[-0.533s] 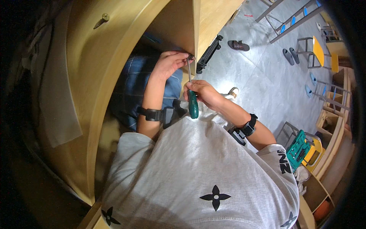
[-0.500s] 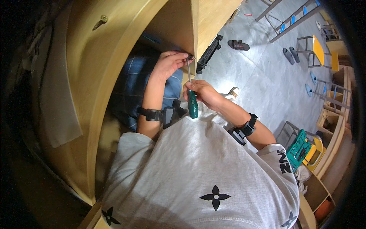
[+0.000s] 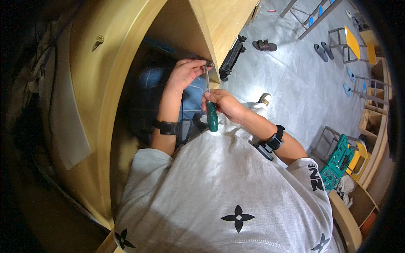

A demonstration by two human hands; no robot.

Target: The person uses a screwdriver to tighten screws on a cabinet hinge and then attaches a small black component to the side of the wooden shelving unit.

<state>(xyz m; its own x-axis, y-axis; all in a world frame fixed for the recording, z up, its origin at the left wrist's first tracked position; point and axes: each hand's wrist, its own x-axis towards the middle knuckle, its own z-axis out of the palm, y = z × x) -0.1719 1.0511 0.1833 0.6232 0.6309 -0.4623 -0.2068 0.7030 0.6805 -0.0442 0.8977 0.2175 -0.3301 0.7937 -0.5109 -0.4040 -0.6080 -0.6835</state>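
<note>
My right hand is closed around a screwdriver with a green handle and a bare metal shaft. The shaft points up and away from me, its tip reaching the lower edge of a light wooden panel. There my left hand pinches at a small dark metal piece against the panel; the fingers partly cover it, and its kind cannot be made out. Off to the left, one loose brass-coloured screw rests on a curved wooden surface.
Blue fabric lies under the panel, beside my left forearm. A black ribbed object stands right of the panel. On the tiled floor are slippers and yellow chairs. An opened green tool case sits at the right.
The view has shifted slightly, so the loose screw, panel and floor items appear displaced. Both hands keep their places at the panel edge, with the screwdriver still in the right.
</note>
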